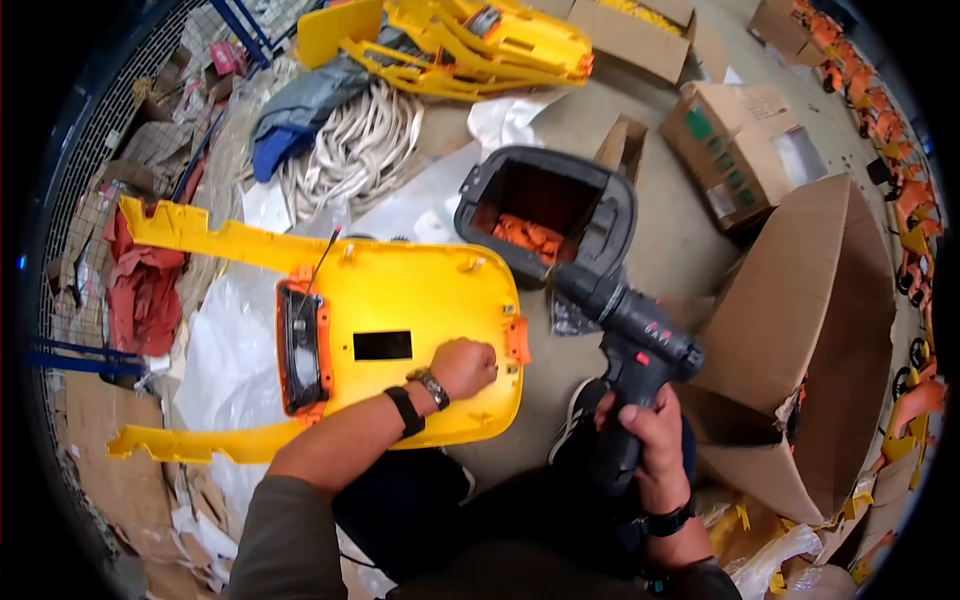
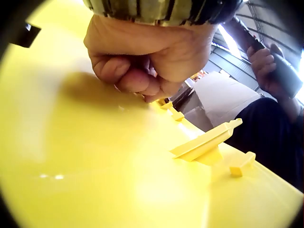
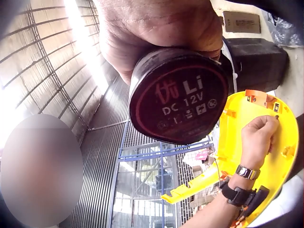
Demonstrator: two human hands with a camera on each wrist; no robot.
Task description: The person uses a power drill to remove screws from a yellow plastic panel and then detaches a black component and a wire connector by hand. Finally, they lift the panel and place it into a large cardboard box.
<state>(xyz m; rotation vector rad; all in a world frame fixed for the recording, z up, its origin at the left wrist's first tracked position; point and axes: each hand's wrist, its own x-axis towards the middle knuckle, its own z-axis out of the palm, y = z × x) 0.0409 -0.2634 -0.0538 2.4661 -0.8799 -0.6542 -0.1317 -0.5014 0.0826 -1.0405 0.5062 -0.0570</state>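
Your left hand, fingers curled, is pressing the right edge of the big yellow plastic panel; your right hand is gripping the black cordless drill just right of it. Hold the panel steady while you are squaring the bit.

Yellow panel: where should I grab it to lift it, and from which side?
Probably take the yellow panel by its near arm, coming from the wearer's side. That arm is a narrow strip fingers can wrap, jutting free; the broad curved middle offers no hold, and the left hand rests there, fingers curled. The right hand holds the drill.
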